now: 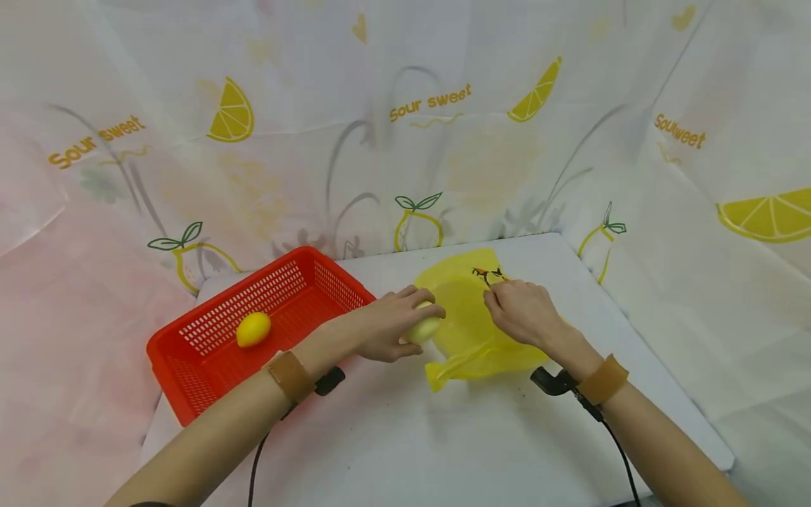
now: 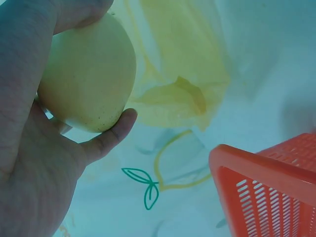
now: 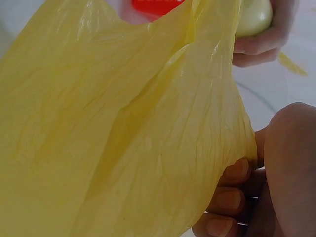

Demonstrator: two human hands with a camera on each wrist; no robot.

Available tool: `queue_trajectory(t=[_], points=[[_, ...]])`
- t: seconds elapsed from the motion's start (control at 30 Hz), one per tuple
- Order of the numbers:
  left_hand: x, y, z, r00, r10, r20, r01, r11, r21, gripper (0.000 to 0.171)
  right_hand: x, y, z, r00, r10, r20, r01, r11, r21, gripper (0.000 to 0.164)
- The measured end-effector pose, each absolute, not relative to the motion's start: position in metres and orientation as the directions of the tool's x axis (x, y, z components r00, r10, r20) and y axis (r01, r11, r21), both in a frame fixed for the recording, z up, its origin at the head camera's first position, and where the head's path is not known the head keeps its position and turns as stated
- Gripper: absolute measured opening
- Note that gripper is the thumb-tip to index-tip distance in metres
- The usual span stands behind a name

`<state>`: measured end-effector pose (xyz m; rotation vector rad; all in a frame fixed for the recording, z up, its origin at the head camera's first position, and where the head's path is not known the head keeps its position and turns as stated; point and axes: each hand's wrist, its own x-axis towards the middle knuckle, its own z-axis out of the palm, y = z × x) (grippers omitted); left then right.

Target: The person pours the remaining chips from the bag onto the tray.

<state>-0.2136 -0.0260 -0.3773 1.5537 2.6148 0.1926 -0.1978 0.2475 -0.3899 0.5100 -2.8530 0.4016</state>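
Observation:
My left hand (image 1: 394,325) grips a pale yellow-green fruit (image 1: 421,329) with its fingers and thumb around it. Smooth, rounded skin with a few dark specks shows on this fruit (image 2: 91,74) in the left wrist view. Just right of it, a thin yellow plastic bag (image 1: 456,310) spreads above the white table. My right hand (image 1: 522,313) pinches the bag's edge, near a small dark and orange print. In the right wrist view, curled fingers (image 3: 229,200) hold the bag's film, which hides part of the fruit behind it.
A red slotted basket (image 1: 167,377) stands at the left, partly behind my left forearm, with a yellow lemon (image 1: 253,329) inside. The white table (image 1: 405,451) ends against a lemon-printed cloth (image 1: 443,155). Wrist cameras with black cables hang from both wrists.

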Motion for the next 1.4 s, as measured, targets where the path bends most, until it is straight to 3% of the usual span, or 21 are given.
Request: queue_trajectory(t=[0.77, 1.03, 1.4], points=[[-0.225, 0.032, -0.392, -0.384, 0.918, -0.102, 0.922, 0.387, 0.01, 0.063, -0.198, 0.251, -0.386, -0.921, -0.299, 0.249, -0.35, 0.917, -0.193, 0.047], [-0.23, 0.051, -0.412, -0.41, 0.898, -0.157, 0.912, 0.403, -0.075, 0.059, -0.196, 0.246, -0.389, -0.922, -0.314, 0.225, -0.36, 0.91, -0.206, 0.044], [-0.246, 0.065, -0.444, -0.468, 0.87, -0.155, 0.884, 0.463, -0.066, 0.06, -0.192, 0.246, -0.392, -0.927, -0.314, 0.207, -0.354, 0.915, -0.196, 0.043]])
